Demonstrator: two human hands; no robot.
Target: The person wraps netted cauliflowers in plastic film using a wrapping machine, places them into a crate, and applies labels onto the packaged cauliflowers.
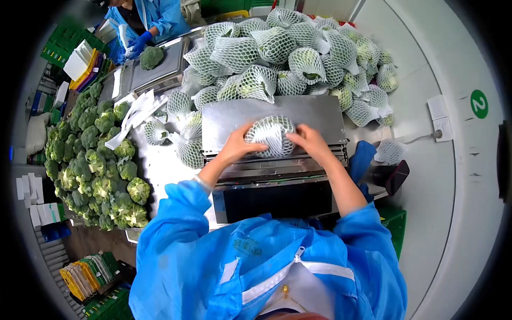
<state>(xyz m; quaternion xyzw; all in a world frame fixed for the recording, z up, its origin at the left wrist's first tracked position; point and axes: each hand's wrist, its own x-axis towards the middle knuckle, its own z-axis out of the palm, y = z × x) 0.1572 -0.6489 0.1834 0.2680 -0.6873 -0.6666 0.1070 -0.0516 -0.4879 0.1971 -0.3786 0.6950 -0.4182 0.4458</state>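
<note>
A round, green vegetable head in a white foam-net sleeve (272, 136) sits directly between a person's two bare hands, over the near edge of a flat, silver metal plate (224, 113). Taking the head as the clock's centre, the left hand (241, 145) is at nine o'clock, with its thumb laid across the netting towards eight. The right hand (311, 142) is at three o'clock, thumb and fingertips at the sleeve's edge. The hands are spread about as wide as the head and hold it between them, neither clearly nearer. The head looks nearly round, its slightly longer axis running from nine to three; whether it rests on the metal or is lifted cannot be told.

At six o'clock is a dark, rectangular front panel (277, 200). From eleven to two lies a heap of net-sleeved green heads (274, 47). At nine is a large pile of bare, dark-green broccoli (98, 165). At ten, well apart, a co-worker's blue-gloved hand (141, 42) is near a single broccoli head (151, 57).
</note>
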